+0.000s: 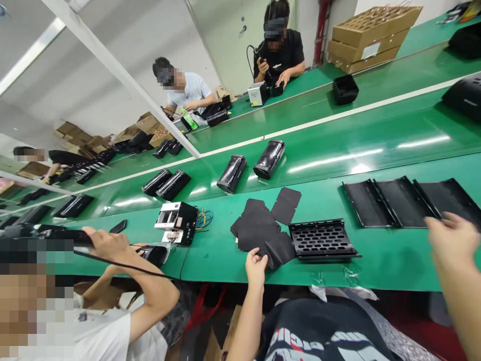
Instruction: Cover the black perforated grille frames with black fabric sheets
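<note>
My left hand (pixel 256 268) pinches the near edge of a thin black sheet (pixel 280 250), which curls up a little at the front of a loose pile of black sheets (pixel 253 220). Right of that pile lies a black slotted panel (pixel 319 239) with rows of oblong holes. Over at the right, my right hand (pixel 453 238) is at the near edge of a row of black trough-shaped panels (pixel 406 200). It is slightly blurred, with a gap between its fingertips; whether it touches the nearest panel I cannot tell.
A co-worker's hand (pixel 108 245) grips a black tool at left, near a white-and-black device (pixel 176 223) with wires. Beyond, a green conveyor (pixel 319 150) carries black housings (pixel 269 159). Two people sit across it, near stacked cardboard trays (pixel 372 37). Plastic scraps (pixel 351 273) lie at the front edge.
</note>
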Demonstrator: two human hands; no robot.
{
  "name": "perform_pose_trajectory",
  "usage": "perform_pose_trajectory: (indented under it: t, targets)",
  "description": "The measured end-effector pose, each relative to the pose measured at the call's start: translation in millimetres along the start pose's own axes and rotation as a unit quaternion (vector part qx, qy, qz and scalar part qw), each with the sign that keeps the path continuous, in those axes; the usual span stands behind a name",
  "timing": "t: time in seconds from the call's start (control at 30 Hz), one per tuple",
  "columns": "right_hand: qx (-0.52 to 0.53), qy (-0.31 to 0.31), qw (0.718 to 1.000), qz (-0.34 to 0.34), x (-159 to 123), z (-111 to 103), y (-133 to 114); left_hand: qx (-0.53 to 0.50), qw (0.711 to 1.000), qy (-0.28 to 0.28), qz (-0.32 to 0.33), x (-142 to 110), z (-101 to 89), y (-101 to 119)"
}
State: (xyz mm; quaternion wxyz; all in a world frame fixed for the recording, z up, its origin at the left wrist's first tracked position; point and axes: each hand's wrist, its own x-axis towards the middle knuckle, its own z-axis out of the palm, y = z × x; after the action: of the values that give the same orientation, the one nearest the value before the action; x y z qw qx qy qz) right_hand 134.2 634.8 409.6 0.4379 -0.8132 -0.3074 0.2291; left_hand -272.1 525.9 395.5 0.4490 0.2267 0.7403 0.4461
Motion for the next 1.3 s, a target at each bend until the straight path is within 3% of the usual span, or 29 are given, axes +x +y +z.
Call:
perform_pose_trajectory:
  t: [0.03, 0.07, 0.1, 0.13, 0.23, 0.27, 0.37, 0.5, 0.6, 0.7, 0.8, 0.9, 0.97, 1.03, 1.17, 1.3]
  targets:
    - [0.008, -0.047, 0.999, -0.022, -27, 11, -12, -0.033, 0.999, -0.007, 0.017, -3, 1.9, 5]
    - [0.025, -0.147, 0.986, -0.069, -57, 23, -25, -0.063, 0.997, -0.017, 0.034, -6, 4.5, 10]
    - [0.043, -0.266, 0.956, -0.117, -88, 36, -38, -0.084, 0.995, -0.032, 0.048, -10, 7.7, 16]
    - [0.053, -0.396, 0.902, -0.161, -119, 49, -49, -0.095, 0.993, -0.049, 0.058, -13, 11.6, 21]
    - [0.042, -0.52, 0.82, -0.235, -190, 80, -68, -0.113, 0.987, -0.103, 0.058, -20, 24.2, 34]
    - [0.019, -0.527, 0.807, -0.266, -204, 87, -69, -0.12, 0.985, -0.115, 0.054, -21, 27.8, 37]
    - [-0.053, -0.508, 0.792, -0.336, -218, 97, -68, -0.146, 0.979, -0.137, 0.035, -26, 35.1, 42]
    - [-0.078, -0.487, 0.783, -0.379, -208, 96, -69, -0.174, 0.972, -0.155, -0.035, -33, 37.7, 44]
    - [-0.074, -0.503, 0.765, -0.395, -204, 94, -71, -0.186, 0.967, -0.155, -0.078, -36, 38.1, 45]
    - [-0.053, -0.51, 0.773, -0.374, -203, 93, -69, -0.197, 0.963, -0.158, -0.09, -34, 37.8, 46]
    - [0.005, -0.496, 0.818, -0.292, -195, 92, -63, -0.213, 0.96, -0.158, -0.093, -25, 34.5, 42]
    - [0.092, -0.446, 0.875, -0.166, -176, 89, -56, -0.205, 0.967, -0.111, -0.1, -12, 26.3, 32]
    - [0.171, -0.401, 0.897, -0.072, -158, 86, -52, -0.185, 0.974, -0.077, -0.105, -2, 18.6, 24]
    - [0.244, -0.355, 0.903, 0.001, -138, 82, -48, -0.163, 0.979, -0.055, -0.107, 7, 10.8, 14]
    - [0.314, -0.281, 0.905, 0.062, -104, 70, -42, -0.103, 0.988, -0.02, -0.113, 21, 0.5, -1]
    - [0.411, -0.203, 0.872, 0.17, -80, 57, -41, -0.017, 0.994, 0.0, -0.108, 28, -3.7, -12]
